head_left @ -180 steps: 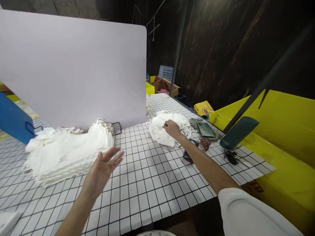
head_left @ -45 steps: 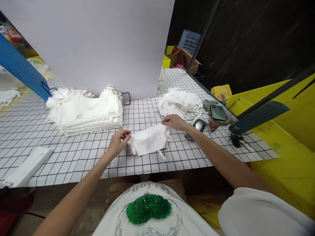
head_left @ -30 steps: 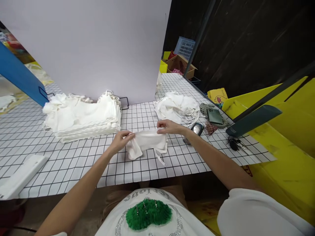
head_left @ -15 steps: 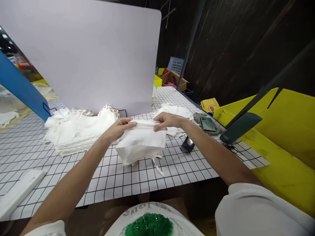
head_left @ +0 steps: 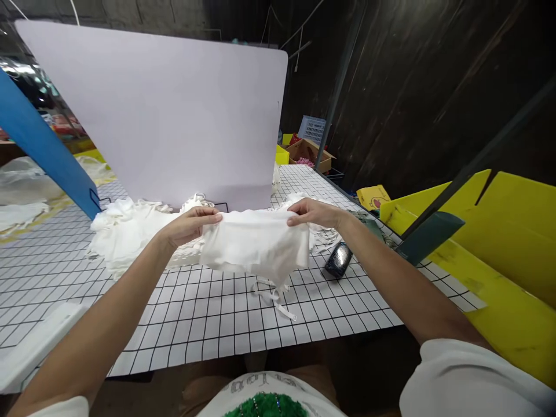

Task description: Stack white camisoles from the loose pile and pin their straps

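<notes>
Stretched between my two hands is a white garment [head_left: 256,240] with thin straps dangling below it toward the table. My left hand [head_left: 191,223] pinches its upper left corner between thumb and fingers. At the upper right corner, my right hand [head_left: 315,213] grips the same edge. Left of the garment lies a stack of white garments [head_left: 130,234], some with straps bunched at the back. More white garments [head_left: 324,236] lie partly hidden behind my right hand. What exact kind of garment it is, I cannot tell.
A white board [head_left: 186,116] stands behind the stack, beside a blue panel [head_left: 43,142]. On the gridded tabletop [head_left: 208,313] are a dark glossy object [head_left: 339,259] and a long white object [head_left: 41,347]. Yellow bins [head_left: 512,231] and a dark green cylinder [head_left: 430,237] are at right.
My hands have moved apart, spreading the garment wider; its top edge is now pulled out between them. The head view has tilted up slightly.
</notes>
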Demonstrator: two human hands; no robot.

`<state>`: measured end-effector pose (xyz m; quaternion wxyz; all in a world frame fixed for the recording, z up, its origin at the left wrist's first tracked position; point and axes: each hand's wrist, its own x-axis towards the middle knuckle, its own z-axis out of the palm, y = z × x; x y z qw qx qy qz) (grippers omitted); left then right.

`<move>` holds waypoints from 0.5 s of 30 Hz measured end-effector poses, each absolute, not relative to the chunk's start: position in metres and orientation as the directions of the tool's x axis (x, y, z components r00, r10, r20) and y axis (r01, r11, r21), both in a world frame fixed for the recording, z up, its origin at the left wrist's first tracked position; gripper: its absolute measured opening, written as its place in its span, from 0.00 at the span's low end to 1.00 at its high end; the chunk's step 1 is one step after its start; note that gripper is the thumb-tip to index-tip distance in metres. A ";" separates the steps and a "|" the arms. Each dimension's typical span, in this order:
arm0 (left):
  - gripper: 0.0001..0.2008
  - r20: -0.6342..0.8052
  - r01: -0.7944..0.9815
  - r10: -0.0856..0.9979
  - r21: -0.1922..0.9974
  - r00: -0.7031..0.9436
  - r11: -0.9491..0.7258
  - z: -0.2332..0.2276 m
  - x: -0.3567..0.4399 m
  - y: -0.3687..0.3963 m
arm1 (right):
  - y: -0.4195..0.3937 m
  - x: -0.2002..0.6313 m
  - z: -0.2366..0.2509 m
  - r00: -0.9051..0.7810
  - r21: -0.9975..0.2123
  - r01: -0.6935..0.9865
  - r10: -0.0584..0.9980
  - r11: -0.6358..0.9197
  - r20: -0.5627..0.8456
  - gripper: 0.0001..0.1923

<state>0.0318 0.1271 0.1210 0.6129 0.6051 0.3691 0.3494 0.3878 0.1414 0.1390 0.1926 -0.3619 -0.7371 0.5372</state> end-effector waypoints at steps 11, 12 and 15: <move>0.21 0.066 0.060 0.753 0.988 0.655 -0.139 0.119 0.092 0.134 | 0.131 0.331 0.157 -0.622 -0.898 0.311 0.781 0.312 0.055 0.21; 0.17 0.065 0.031 0.757 0.993 0.650 -0.112 0.120 0.099 0.134 | 0.132 0.331 0.160 -0.623 -0.905 0.312 0.781 0.290 0.035 0.21; 0.16 0.124 -0.065 0.818 0.992 0.562 -0.106 0.133 0.101 0.129 | 0.136 0.350 0.167 -0.637 -0.918 0.342 0.767 0.199 -0.071 0.22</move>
